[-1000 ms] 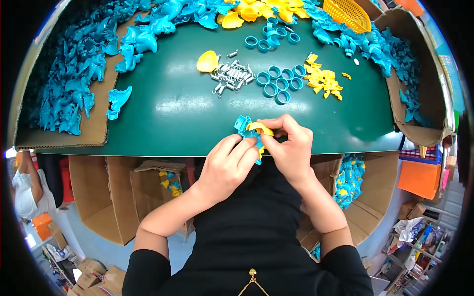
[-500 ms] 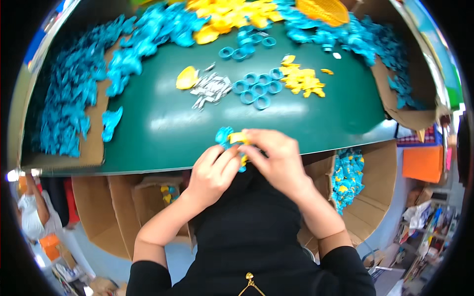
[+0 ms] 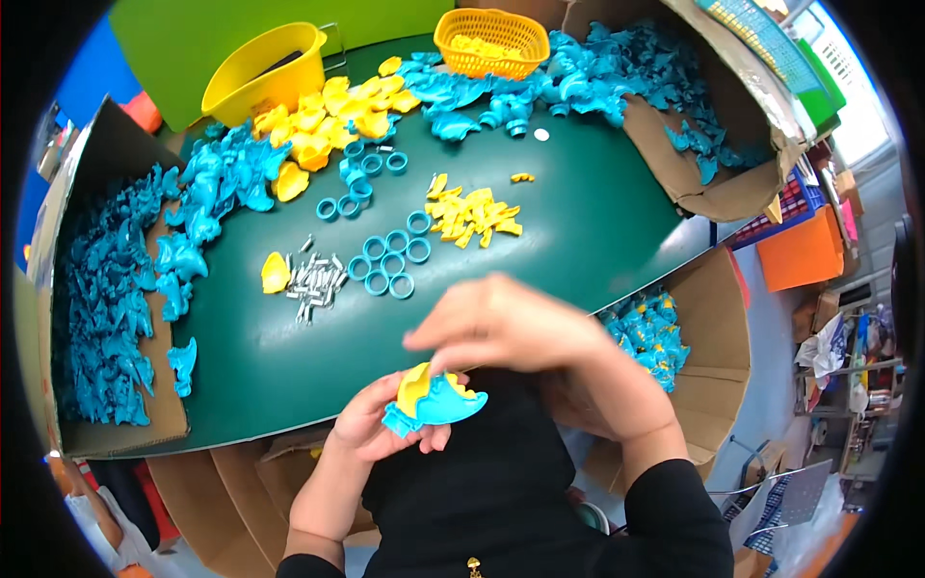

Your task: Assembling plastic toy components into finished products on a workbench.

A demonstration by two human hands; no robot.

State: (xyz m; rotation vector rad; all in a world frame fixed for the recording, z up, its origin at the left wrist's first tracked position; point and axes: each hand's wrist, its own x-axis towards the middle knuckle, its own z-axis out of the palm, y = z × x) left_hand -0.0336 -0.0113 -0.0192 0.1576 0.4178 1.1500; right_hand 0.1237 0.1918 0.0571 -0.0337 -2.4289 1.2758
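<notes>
Nearest to me, the left hand [image 3: 371,424] cups a blue plastic toy body [image 3: 436,409] with a yellow shell part [image 3: 414,385] seated on its top. The fingers curl under the piece, so it sits off the table, just in front of the near edge, where both parts are reachable from above. The right hand [image 3: 501,323] hovers just above the piece, fingers bent and pointing down toward the yellow part. It is blurred, so I cannot tell whether it pinches anything.

On the green table [image 3: 578,222], stock is grouped by kind, which I judge keeps each part within a short reach. A small heap of grey metal pins [image 3: 313,277] lies beside a single yellow shell [image 3: 276,273]. Just right of the pins sits a cluster of blue rings [image 3: 390,262]. Further out lies a pile of small yellow pieces [image 3: 469,214].

To the left, an opened cardboard box [image 3: 164,405] holds a large mass of blue bodies [image 3: 106,308]. To the right, below table level, a second carton [image 3: 718,318] holds blue and yellow assembled toys [image 3: 647,329].

At the far edge stand a yellow bucket [image 3: 265,67] and a yellow mesh basket [image 3: 491,39], with more yellow shells [image 3: 328,116] between them.
</notes>
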